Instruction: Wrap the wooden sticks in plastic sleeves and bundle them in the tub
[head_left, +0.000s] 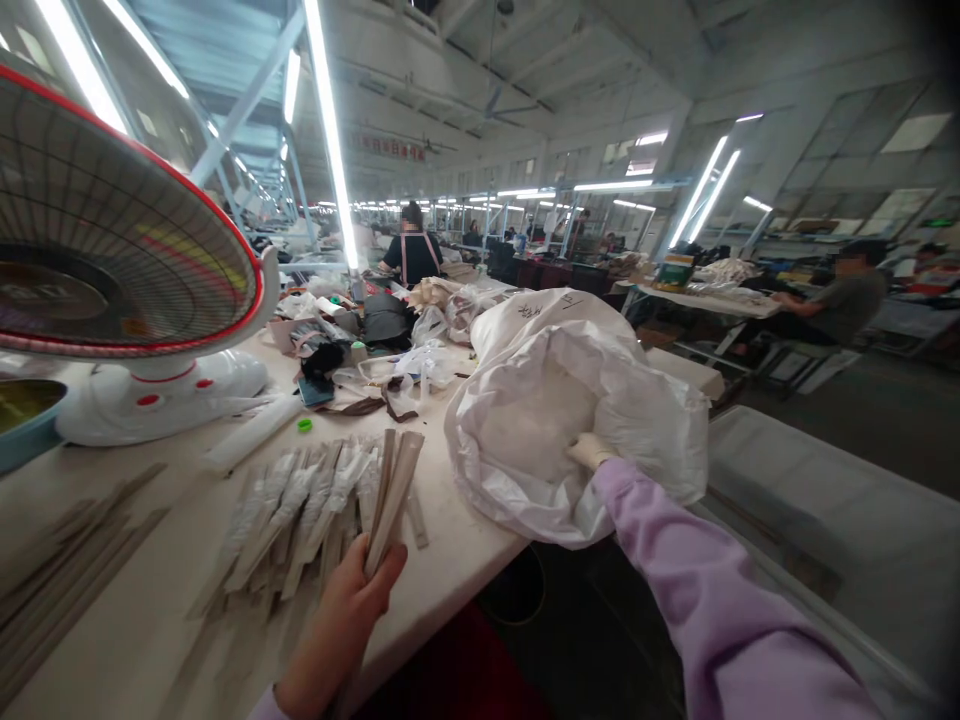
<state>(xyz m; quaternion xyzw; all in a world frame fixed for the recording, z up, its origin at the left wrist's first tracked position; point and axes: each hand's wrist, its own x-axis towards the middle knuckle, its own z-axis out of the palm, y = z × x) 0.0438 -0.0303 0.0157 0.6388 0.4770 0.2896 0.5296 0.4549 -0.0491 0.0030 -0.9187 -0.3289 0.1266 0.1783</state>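
My left hand (pixel 358 590) is wrapped round a bundle of flat beige strips (pixel 395 490), held upright near the table's front edge. Beyond and left of it lies a pile of similar strips (pixel 300 520), several of them bound in clear plastic. To the right, a large white sack (pixel 517 440) rests on its side with its mouth towards me. My right hand (pixel 591 450), in a pale covering, reaches into that mouth. Its fingers are partly hidden against the white inside, so their grip does not show. More loose strips (pixel 82 570) lie at the far left.
A white fan with a red rim (pixel 161 370) stands at the left beside a blue basin (pixel 30 425). Plastic bags and dark cloth (pixel 386 320) clutter the table's back. A green cap (pixel 304 425) lies mid-table. People sit at other tables, one person (pixel 847 300) at the right.
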